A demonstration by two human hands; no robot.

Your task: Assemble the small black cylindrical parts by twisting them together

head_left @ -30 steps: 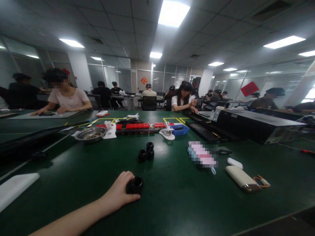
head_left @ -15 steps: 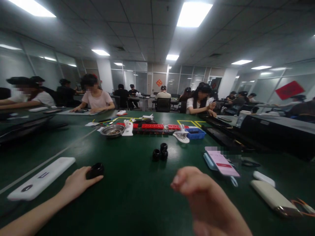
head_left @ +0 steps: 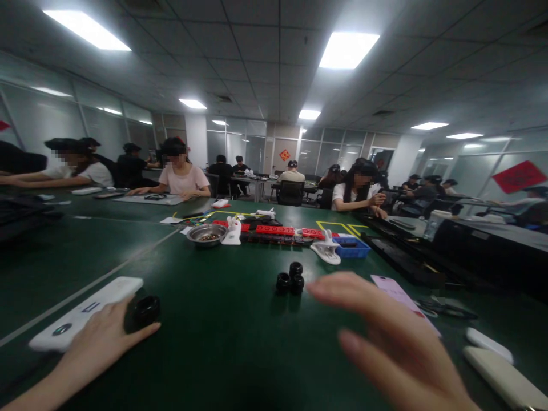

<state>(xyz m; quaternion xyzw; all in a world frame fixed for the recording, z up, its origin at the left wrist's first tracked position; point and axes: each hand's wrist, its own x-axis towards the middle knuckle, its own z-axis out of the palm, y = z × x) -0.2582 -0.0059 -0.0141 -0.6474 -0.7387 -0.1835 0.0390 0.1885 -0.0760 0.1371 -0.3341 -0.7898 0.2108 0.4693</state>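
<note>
On the dark green bench [head_left: 222,342], I'm cupping a black round threaded plastic fitting [head_left: 146,309] with my left hand [head_left: 100,342], beside a white slab [head_left: 85,313]; my blurred right hand [head_left: 394,348] is seemingly hovering open-fingered. I'm pinching squarely to avoid rolling.

Left hand [head_left: 100,337] slid black ring [head_left: 146,310] leftward; right hand [head_left: 394,342] seemingly reaching forward.

Left hand [head_left: 100,342] on a black ring part [head_left: 146,310]; right hand [head_left: 398,348] raised, fingers spread.

dark green table [head_left: 222,342], black ring [head_left: 146,309], red strips [head_left: 276,230], blue bin [head_left: 351,248]
</note>
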